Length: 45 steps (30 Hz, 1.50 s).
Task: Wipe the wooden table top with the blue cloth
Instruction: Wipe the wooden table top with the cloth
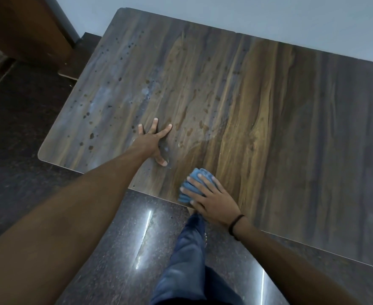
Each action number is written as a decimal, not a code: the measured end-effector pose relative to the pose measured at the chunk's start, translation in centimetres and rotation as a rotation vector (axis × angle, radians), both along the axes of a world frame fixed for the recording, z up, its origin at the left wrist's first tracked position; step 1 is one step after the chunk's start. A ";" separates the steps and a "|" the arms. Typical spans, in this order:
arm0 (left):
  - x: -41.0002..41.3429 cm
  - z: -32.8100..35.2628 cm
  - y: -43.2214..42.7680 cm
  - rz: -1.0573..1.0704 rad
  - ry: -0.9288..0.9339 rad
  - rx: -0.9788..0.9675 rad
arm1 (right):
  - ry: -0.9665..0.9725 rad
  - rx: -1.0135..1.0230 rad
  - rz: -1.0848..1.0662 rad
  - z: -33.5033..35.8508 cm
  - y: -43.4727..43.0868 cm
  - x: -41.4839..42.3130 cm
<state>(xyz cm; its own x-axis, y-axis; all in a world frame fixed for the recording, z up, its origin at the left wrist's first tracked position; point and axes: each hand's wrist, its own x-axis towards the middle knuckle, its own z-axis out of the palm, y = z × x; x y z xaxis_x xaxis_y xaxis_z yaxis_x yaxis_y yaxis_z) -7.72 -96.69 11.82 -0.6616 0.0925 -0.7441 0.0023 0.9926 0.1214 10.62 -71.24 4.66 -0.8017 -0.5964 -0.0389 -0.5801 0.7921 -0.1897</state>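
The fingers of your right hand (pixel 212 200) lie spread over the bunched blue cloth (pixel 194 172), pressing it onto the wooden table top (pixel 269 106) at its near edge. Your left hand (pixel 152 142) rests flat, fingers splayed wide, toward the near left corner, beside dark spots (pixel 91 135).

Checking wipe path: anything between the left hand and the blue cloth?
Head view: no object there, only table top with a few small spots between the left hand and the blue cloth under the right hand.
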 end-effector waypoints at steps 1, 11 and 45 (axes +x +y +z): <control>-0.1 0.1 0.0 -0.003 -0.002 -0.008 | 0.014 0.015 -0.009 0.1 0.6 -0.5; -0.1 0.4 0.1 -0.005 -0.010 0.004 | -0.026 -0.006 0.136 -0.8 -0.2 -1.6; -0.3 0.3 0.1 0.001 -0.005 0.019 | -0.153 0.016 -0.254 1.6 -0.3 -10.6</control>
<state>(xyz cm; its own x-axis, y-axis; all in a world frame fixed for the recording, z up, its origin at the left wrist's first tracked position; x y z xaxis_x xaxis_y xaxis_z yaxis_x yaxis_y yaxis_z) -7.98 -96.58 12.15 -0.6580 0.1059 -0.7455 0.0009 0.9902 0.1399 0.00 -71.57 6.24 -0.9095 -0.3754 -0.1787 -0.3282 0.9121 -0.2458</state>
